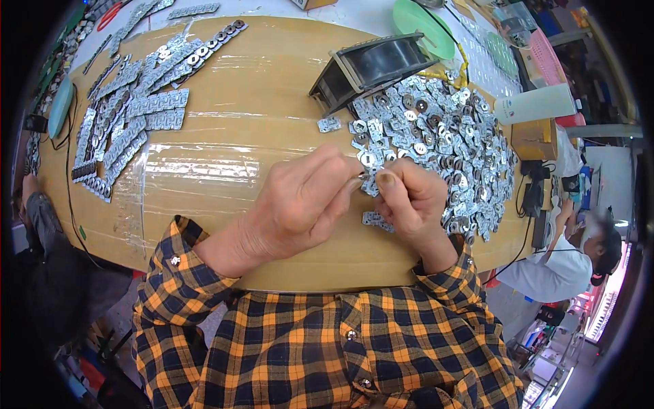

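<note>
A plaid shirt (293, 347) fronts the desk's (266, 88) near edge. Inward of it, the left hand (306, 194) pinches a small metal piece (362, 176); the right hand (412, 201) curls beside, grip unclear. Metal parts (470, 163) heap toward the right edge.

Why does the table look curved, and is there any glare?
Head view: the fisheye lens bows the table and leaves black corners; head view: glare streaks the clear tape left of the left hand, and a bright strip at lower right looks washed out.
</note>
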### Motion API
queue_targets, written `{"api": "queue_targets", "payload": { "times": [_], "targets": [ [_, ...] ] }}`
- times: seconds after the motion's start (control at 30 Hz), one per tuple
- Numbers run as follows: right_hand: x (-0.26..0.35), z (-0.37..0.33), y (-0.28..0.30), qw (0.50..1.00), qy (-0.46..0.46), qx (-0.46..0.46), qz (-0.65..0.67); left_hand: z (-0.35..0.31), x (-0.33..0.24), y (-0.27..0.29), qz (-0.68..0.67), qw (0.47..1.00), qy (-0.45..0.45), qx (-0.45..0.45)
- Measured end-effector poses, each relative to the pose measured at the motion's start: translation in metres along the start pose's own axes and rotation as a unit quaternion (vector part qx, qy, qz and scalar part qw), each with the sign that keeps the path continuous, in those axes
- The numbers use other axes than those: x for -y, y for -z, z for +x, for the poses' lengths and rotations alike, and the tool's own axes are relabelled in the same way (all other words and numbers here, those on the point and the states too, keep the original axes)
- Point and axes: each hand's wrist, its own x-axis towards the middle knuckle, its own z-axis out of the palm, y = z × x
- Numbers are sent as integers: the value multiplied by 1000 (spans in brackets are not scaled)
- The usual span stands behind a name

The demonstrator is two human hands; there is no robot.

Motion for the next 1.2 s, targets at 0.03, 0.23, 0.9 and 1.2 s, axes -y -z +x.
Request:
{"api": "queue_targets", "payload": {
  "times": [0.03, 0.23, 0.9, 1.2],
  "targets": [
    [-1, 1, 0, 1000, -5, 1, 2, 0, 1, 0, -1, 1000, 5, 1],
    [7, -2, 1, 990, -113, -28, 81, 3, -3, 4, -28, 999, 39, 12],
    [10, 5, 4, 985, -141, -15, 97, 6, -5, 4, -76, 993, 84, 44],
    [2, 5, 2, 996, -80, -33, -36, 6, 1, 11, -120, 976, 157, 86]
  ]
}}
